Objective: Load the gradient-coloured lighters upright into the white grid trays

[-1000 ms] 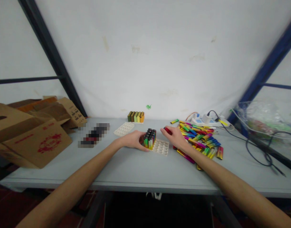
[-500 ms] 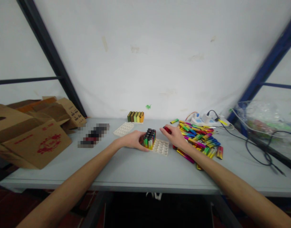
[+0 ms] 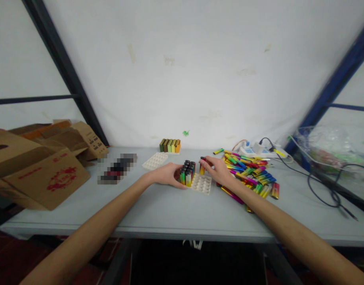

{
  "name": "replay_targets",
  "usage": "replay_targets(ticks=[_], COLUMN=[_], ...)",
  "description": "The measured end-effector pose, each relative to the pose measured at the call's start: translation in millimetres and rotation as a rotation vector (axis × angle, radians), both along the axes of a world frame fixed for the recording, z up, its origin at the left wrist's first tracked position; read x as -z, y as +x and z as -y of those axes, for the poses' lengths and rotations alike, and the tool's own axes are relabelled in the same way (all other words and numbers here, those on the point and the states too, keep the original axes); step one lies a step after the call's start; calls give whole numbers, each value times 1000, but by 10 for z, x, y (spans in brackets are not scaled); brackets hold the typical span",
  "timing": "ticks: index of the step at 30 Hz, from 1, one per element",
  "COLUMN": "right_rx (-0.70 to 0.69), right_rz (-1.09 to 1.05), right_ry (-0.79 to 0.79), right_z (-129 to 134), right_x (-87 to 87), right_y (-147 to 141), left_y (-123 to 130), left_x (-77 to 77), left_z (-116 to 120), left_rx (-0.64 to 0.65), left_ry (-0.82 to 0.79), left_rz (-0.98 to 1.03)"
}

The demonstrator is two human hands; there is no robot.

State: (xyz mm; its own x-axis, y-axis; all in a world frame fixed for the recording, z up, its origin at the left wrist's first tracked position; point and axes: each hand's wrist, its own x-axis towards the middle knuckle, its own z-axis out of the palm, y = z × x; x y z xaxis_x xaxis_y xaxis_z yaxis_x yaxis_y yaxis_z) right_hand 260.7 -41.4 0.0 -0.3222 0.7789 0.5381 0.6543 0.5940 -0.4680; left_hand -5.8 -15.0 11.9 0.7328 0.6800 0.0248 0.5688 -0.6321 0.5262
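Observation:
Several shiny multicoloured lighters (image 3: 187, 174) stand upright, packed together on the left part of a white tray with round pockets (image 3: 202, 183). My left hand (image 3: 170, 175) curls around their left side, thumb at the front; its far fingers are hidden behind them. Between the thumb and fingers of my right hand (image 3: 216, 168) is a red and yellow lighter (image 3: 202, 166), held upright just behind the tray's right part. To the right of that hand lies a loose heap of metallic lighters (image 3: 253, 172) in many colours.
Behind, a block of upright lighters (image 3: 170, 145) stands near the wall, beside another white tray (image 3: 155, 160). Cardboard boxes (image 3: 45, 174) and a pixelated dark item (image 3: 118, 169) are at left. A power strip (image 3: 256, 149), a black cable (image 3: 309, 188) and clear plastic bags (image 3: 339, 146) are at right.
My right hand has turned the red and yellow lighter from lying tilted to upright and shifted it slightly left. My left hand stays at the standing lighters.

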Motion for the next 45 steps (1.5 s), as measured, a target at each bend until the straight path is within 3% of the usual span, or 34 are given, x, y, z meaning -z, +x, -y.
replay_targets(ticks=[19, 24, 29, 32, 37, 42, 45], right_rx=[-67, -109, -142, -161, 7, -52, -112], right_rz=[200, 275, 349, 363, 540, 603, 568], right_ry=[23, -52, -72, -138, -284, -597, -667], right_z=[-59, -47, 28, 95, 179, 263, 265], right_x=[42, 113, -41, -231, -451, -464, -408], right_y=[15, -60, -22, 124, 443, 602, 606], left_y=[1, 2, 4, 2, 5, 8, 3], left_x=[1, 8, -22, -12, 8, -6, 1], left_z=[-9, -7, 10, 3, -1, 4, -9], left_rx=[10, -6, 1, 15, -10, -10, -19], left_ry=[-9, 7, -6, -19, 0, 8, 11], left_rz=[-18, -30, -38, -22, -15, -21, -30])
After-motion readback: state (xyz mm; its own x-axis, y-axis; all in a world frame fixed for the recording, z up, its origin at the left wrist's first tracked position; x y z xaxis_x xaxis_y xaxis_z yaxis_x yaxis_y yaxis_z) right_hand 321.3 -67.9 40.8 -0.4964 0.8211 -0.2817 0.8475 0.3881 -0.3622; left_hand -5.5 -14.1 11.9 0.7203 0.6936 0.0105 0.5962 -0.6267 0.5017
